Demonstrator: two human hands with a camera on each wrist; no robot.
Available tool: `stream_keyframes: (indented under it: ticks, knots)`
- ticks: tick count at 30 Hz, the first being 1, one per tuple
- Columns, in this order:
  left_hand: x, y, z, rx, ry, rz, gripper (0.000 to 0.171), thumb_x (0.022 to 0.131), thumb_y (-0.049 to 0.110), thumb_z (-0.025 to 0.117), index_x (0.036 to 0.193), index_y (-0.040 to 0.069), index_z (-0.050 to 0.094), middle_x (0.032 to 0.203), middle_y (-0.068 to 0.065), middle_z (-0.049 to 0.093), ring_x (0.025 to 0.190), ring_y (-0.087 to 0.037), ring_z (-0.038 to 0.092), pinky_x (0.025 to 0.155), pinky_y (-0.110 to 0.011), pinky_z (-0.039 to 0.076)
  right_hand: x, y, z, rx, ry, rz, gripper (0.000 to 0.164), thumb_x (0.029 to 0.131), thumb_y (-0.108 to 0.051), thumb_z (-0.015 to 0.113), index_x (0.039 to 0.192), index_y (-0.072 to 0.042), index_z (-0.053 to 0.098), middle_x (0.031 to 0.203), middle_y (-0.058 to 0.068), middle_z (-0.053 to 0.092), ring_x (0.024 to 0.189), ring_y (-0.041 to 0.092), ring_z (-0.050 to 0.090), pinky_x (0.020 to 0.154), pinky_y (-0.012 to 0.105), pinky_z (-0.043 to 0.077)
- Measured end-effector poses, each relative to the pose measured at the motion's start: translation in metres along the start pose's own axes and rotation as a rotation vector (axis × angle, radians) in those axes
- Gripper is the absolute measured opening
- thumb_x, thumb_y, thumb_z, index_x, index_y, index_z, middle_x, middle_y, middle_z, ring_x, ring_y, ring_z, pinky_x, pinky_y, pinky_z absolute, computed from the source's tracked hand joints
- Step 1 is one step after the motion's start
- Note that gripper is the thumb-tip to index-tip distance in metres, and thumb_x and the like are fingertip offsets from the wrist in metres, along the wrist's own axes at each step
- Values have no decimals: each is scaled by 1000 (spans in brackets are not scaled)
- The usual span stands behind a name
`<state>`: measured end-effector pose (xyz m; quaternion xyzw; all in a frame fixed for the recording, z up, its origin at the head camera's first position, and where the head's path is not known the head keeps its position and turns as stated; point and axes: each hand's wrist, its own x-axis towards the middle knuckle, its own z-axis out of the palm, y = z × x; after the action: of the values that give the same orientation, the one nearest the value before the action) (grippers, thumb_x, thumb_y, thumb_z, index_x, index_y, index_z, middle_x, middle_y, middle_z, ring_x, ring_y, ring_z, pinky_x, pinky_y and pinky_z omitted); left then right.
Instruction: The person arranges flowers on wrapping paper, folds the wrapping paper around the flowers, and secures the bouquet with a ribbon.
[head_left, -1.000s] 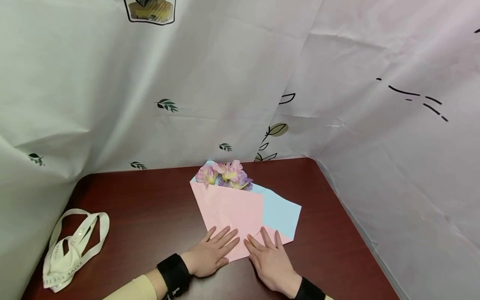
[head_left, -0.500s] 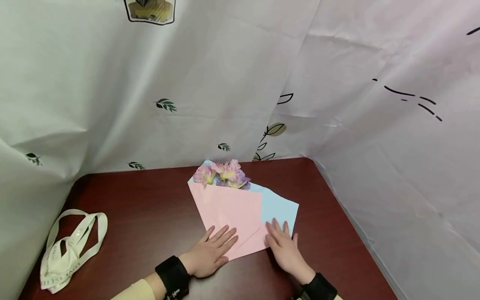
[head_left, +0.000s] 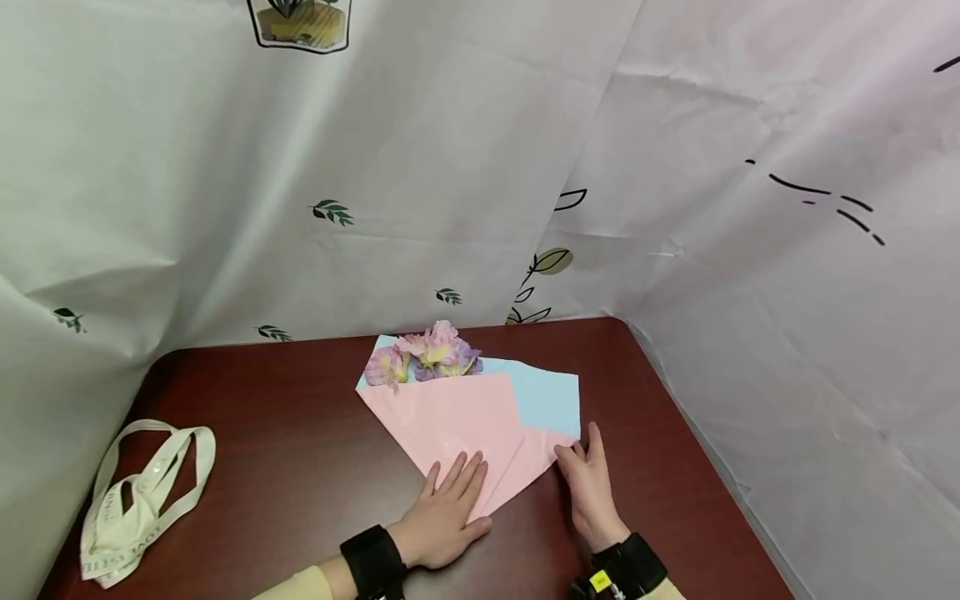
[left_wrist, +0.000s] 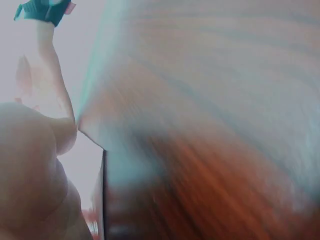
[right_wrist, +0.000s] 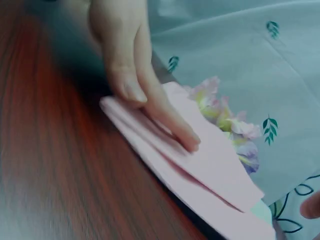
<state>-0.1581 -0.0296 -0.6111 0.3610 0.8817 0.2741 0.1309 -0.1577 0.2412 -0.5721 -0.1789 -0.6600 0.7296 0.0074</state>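
Observation:
A pink and light blue sheet of wrapping paper lies folded on the dark red table, its point towards me. Pink and purple artificial-looking flowers stick out of its far end. Spread flat, my left hand presses on the pink layer close to the point. My right hand is at the paper's right edge, thumb and a finger pinching the corner while another finger points away. The right wrist view shows the left hand's fingers on the pink fold. Blur fills much of the left wrist view.
A bundle of white printed ribbon lies at the left of the table. White curtains with leaf prints hang behind the table and along its right side.
The paper with the flowers has turned anticlockwise. My right hand has gone from lying flat on the paper to its right edge. The left hand has shifted slightly right, still pressing.

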Motion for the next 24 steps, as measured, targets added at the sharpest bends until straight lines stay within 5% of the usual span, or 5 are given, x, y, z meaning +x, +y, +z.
stream_keyframes:
  ticks: [3,6,9,12,24]
  knots:
    - [0,4,-2,0,16,-10,79,114,51,43,170,2,19,179,-13,13,165,-35,7,123,-68,4,1,2,5,106,43,5,95,108,-6,55,170,-14,-16,177,22,-6,162,31,15,105,23,47]
    - [0,6,-5,17,28,-11,77,114,49,43,169,-1,22,177,-16,18,164,-37,11,122,-69,9,3,6,12,150,21,10,90,107,-5,60,172,-9,-2,174,24,16,153,28,35,99,22,50]
    - [0,9,-11,37,26,-13,75,114,47,46,167,-2,27,175,-18,24,162,-39,17,121,-70,15,5,12,21,49,-21,13,71,106,-9,66,165,2,28,157,25,48,130,22,58,94,25,53]
    - [2,12,-17,76,30,-7,72,114,45,48,166,-3,32,173,-19,31,160,-39,25,117,-69,23,4,17,31,-118,-28,-26,53,103,-16,73,146,8,52,136,19,65,110,14,64,87,24,54]
    - [22,1,-33,231,169,51,59,111,38,56,154,-3,52,157,-19,50,139,-35,48,99,-56,45,0,35,58,-260,-104,-248,48,100,-4,72,147,3,60,131,22,70,114,26,70,84,23,57]
